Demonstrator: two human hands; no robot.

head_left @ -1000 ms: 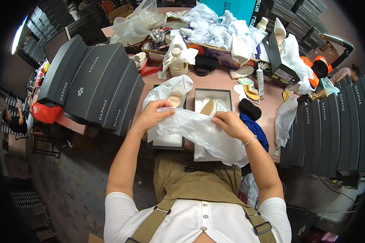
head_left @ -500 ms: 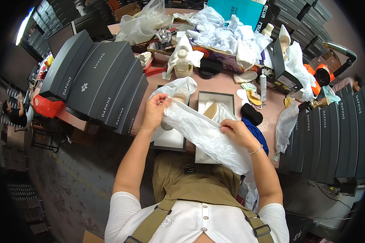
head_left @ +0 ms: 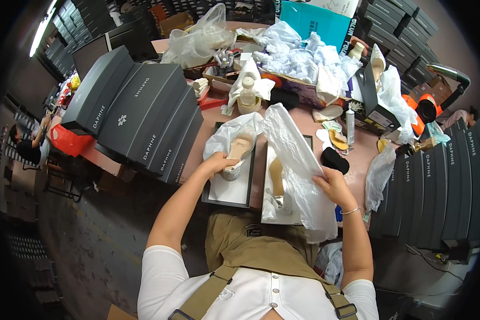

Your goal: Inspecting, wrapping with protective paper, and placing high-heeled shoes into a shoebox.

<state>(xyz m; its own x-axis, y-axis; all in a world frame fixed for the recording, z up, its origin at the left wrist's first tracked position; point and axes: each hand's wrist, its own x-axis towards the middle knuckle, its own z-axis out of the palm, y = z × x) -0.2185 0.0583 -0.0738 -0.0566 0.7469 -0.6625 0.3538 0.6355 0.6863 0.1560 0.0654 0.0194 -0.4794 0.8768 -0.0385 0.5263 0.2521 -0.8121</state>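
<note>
My left hand [head_left: 219, 164] is closed on the heel end of a glittery silver shoe [head_left: 244, 143] with a pale insole. White tissue [head_left: 220, 140] lies beneath that shoe, over a shallow dark box part with a white inside [head_left: 229, 193]. Pinched at its edge by my right hand [head_left: 336, 190] is a long sheet of white tissue paper [head_left: 301, 176], which hangs over the open shoebox [head_left: 309, 142]. Inside the shoebox a second shoe [head_left: 276, 178] shows its tan sole and silver heel; the sheet covers part of the box.
Stacked dark shoeboxes stand on the left [head_left: 138, 114] and right [head_left: 437, 181] of the pink table [head_left: 360, 154]. Behind are a bottle in a cup [head_left: 248, 96], a heap of crumpled tissue [head_left: 298, 53] and a black box holding another shoe [head_left: 377, 61]. A black cloth [head_left: 335, 161] lies right.
My left hand has let go of the tissue sheet and taken hold of the glittery shoe. My right hand has moved slightly right and down, and the sheet now hangs more upright.
</note>
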